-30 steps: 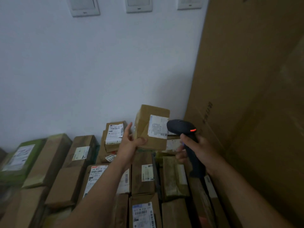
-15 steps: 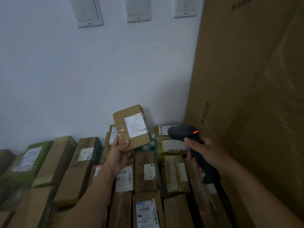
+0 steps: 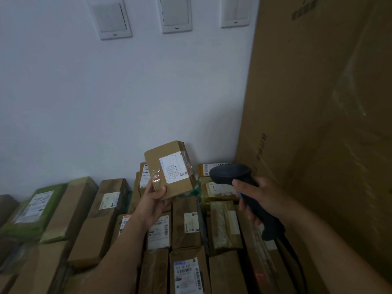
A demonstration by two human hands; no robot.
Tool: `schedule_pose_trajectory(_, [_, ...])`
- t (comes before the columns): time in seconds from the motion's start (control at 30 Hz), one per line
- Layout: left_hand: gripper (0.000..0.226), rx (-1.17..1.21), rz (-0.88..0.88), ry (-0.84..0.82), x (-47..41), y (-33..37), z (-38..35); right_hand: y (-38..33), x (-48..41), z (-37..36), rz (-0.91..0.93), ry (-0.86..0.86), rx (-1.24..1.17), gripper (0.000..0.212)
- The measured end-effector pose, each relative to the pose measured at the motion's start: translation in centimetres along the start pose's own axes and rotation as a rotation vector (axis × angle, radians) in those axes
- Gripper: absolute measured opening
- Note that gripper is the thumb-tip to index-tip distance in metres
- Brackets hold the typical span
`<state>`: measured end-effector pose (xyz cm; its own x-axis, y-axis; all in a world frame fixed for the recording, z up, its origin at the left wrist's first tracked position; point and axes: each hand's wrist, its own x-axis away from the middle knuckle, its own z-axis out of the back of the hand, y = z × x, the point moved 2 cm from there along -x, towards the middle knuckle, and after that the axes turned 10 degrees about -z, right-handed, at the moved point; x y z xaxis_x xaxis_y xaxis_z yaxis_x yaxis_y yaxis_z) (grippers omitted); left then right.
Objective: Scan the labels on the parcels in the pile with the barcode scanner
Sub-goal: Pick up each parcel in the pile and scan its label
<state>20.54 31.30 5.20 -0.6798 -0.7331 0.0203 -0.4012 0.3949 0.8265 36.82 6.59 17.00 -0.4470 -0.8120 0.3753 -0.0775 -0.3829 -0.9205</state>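
Above the pile [image 3: 185,224], a left hand [image 3: 153,203] grips a small brown cardboard parcel [image 3: 167,166], white label [image 3: 174,169] facing up; at its three o'clock, a right hand [image 3: 265,198] clasps a black barcode scanner [image 3: 230,174] aimed at it.

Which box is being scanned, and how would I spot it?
Start at the huge cardboard sheet standing on the right, then look left past the black scanner gripped in the right hand. The small brown box is held above the pile by the left hand, in front of the white wall. It alone is up in the air and tilted, showing its white label.
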Motion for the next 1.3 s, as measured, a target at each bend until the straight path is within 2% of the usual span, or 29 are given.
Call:
schedule_pose_trajectory(0.13, [0.067, -0.036, -0.017, 0.01, 0.0, 0.2, 0.1, -0.1, -0.1, 0.0, -0.003, -0.005, 0.009, 0.037])
schedule_pose_trajectory(0.37, [0.066, -0.137, -0.022, 0.024, -0.4, 0.1, 0.3, 0.1, -1.0, -0.2, -0.001, 0.006, 0.03, 0.036])
schedule_pose_trajectory(0.5, [0.072, -0.38, -0.025, 0.143, -1.4, -0.4, 0.2, 0.3, -2.3, 0.1, -0.008, 0.07, 0.001, 0.038])
schedule_pose_trajectory(0.6, [0.07, -0.605, -0.106, 0.204, -2.9, -1.3, -0.5, 0.4, -3.8, 0.7, -0.019, 0.139, -0.015, 0.034])
schedule_pose_trajectory(0.77, [0.075, -0.889, -0.114, 0.178, -6.9, -3.8, -0.7, 1.4, -6.9, 1.6, -0.02, 0.19, -0.065, 0.03])
schedule_pose_trajectory(0.9, [0.062, -1.093, -0.127, 0.136, -9.4, -6.5, -1.2, 2.6, -9.3, 2.1, -0.045, 0.197, -0.08, 0.035])
schedule_pose_trajectory(0.97, [0.057, -1.127, -0.104, 0.186, -10.7, -7.9, -0.8, 3.2, -10.3, 2.2, -0.067, 0.2, -0.095, 0.035])
schedule_pose_trajectory(1.07, [0.066, -1.062, -0.016, 0.281, -12.1, -9.3, 0.3, 3.8, -11.5, 2.3, -0.068, 0.201, -0.099, 0.034])
schedule_pose_trajectory(1.17, [0.069, -1.061, -0.006, 0.316, -12.5, -10.5, 1.4, 4.5, -12.1, 2.0, -0.07, 0.192, -0.096, 0.03])
schedule_pose_trajectory(1.3, [0.068, -1.164, -0.115, 0.195, -11.8, -11.5, 1.7, 5.2, -13.0, 1.6, -0.081, 0.178, -0.089, 0.031])
